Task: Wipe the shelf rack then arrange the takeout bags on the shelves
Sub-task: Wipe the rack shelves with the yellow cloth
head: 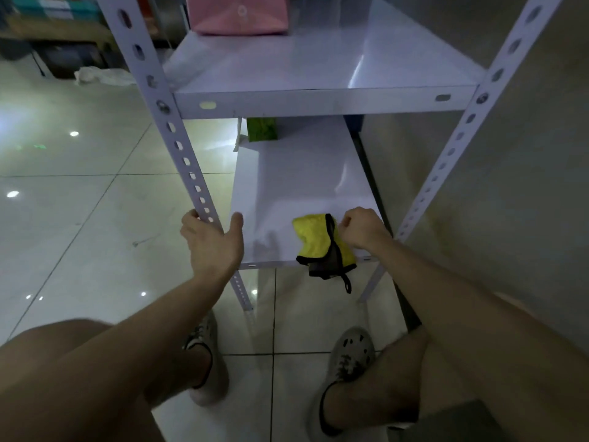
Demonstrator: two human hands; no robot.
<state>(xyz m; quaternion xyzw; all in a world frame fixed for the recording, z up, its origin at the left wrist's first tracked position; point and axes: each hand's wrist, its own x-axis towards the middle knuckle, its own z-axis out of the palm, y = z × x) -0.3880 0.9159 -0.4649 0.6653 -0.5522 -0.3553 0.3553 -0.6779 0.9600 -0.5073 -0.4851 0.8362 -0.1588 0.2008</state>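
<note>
Shelf rack stands before us. Our left hand grips its near-left upright. Our right hand pinches the yellow cloth, which lies just left of it over the near edge of the lower shelf. That shelf's long axis runs far toward a green bag; a pink bag sits above.

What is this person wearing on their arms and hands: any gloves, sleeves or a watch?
Nothing at all. The left hand and the right hand are bare, with no gloves, rings or watch to be seen. The left forearm and right forearm are bare too, with no sleeve in view. Below them are pale, dark-speckled shoes.
</note>
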